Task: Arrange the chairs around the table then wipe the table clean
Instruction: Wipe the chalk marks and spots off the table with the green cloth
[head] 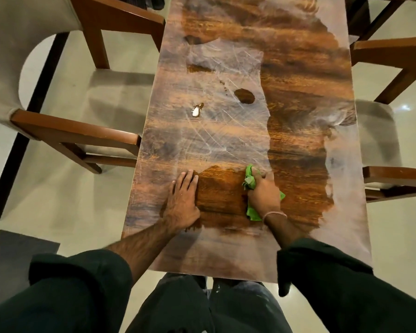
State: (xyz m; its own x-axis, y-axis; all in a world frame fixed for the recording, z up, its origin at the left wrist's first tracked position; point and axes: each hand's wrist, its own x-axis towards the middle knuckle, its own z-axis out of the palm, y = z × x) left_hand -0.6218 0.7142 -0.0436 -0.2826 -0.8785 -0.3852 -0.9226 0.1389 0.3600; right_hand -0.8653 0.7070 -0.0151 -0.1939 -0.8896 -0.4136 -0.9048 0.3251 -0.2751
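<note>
A long wooden table [298,150] runs away from me, dusty grey on its left half and along its edges, dark and wiped on the right and near my hands. My right hand [263,193] grips a bunched green cloth [251,179] and holds it down on the tabletop. Beside it, my left hand [183,200] lies flat on the wood with straight fingers. A small shiny wet spot [197,111] sits in the dusty part further up. Wooden chairs with pale cushions stand along both sides: one at the left [77,133] and one at the right [394,174].
Further chairs stand at the far left [115,18] and far right [392,51] of the table. A pale tiled floor [58,203] surrounds it, with a dark mat [12,255] at lower left. My legs stand against the near table end.
</note>
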